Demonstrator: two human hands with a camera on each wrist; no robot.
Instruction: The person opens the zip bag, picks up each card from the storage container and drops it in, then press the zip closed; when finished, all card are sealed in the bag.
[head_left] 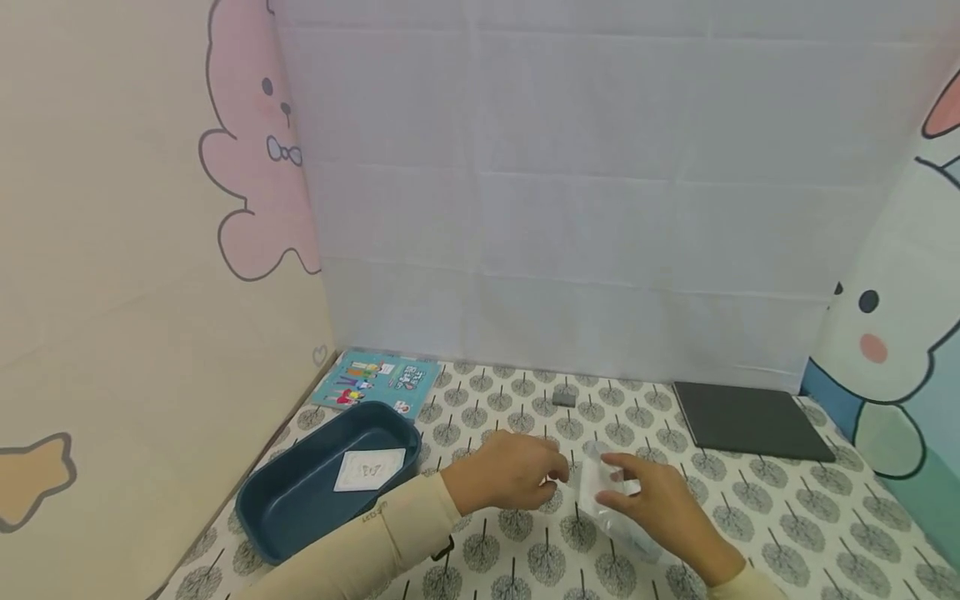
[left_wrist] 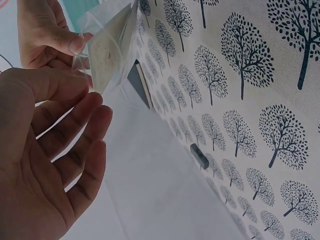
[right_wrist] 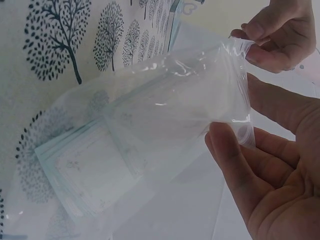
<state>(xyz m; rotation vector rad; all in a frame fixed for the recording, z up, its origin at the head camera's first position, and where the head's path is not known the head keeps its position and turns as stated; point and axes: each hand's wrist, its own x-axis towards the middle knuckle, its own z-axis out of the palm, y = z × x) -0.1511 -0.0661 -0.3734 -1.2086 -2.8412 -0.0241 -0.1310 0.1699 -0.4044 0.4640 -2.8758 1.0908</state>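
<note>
A clear plastic bag [right_wrist: 175, 75] with a pressed-together top edge hangs between the two hands, over the tree-print cloth. Inside it is a stack of flat, pale square cards or packets [right_wrist: 90, 170] with light blue borders, best seen in the right wrist view. My left hand [head_left: 513, 471] pinches one top corner of the bag between thumb and forefinger, its other fingers loosely bent. The right hand [head_left: 660, 500] grips the opposite end of that top edge between thumb and fingers. In the left wrist view, a pale card [left_wrist: 107, 55] shows through the plastic near the fingertips.
Left of the hands, a dark blue bin [head_left: 292, 500] holds a white printed square packet [head_left: 370, 470]. Behind it lies a turquoise illustrated booklet [head_left: 382, 379]. A small grey block [head_left: 564, 399] sits at the back, and a black flat panel [head_left: 750, 421] lies at the right.
</note>
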